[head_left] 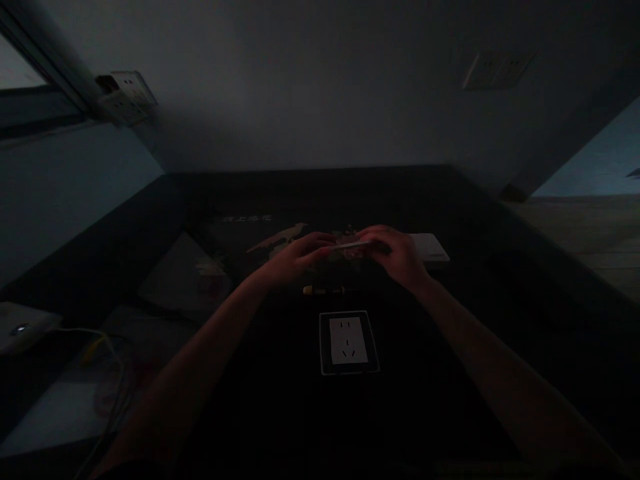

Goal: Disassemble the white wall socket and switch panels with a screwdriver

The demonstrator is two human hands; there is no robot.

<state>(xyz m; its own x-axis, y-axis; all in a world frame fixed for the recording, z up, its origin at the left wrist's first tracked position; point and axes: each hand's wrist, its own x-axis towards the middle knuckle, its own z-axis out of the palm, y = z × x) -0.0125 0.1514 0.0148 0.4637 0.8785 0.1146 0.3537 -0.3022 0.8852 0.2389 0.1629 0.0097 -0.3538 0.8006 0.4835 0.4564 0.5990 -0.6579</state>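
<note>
The scene is very dark. My left hand [300, 257] and my right hand [395, 257] meet above a dark table mat [280, 400], and both grip a thin flat pale plate [353, 246] held edge-on between them. Fingers of both hands are curled round its ends. Just below the hands a small screwdriver [325, 290] with a yellow tip lies on the mat. Nearer to me lies a white wall socket [349, 341] with a dark frame, face up.
A white flat piece [430, 247] lies behind my right hand. Clear plastic bags [195, 277] sit at the left. A white device with a lit dot [20, 327] and cables [100, 347] are at the far left. Wall sockets [125, 97] hang on the wall.
</note>
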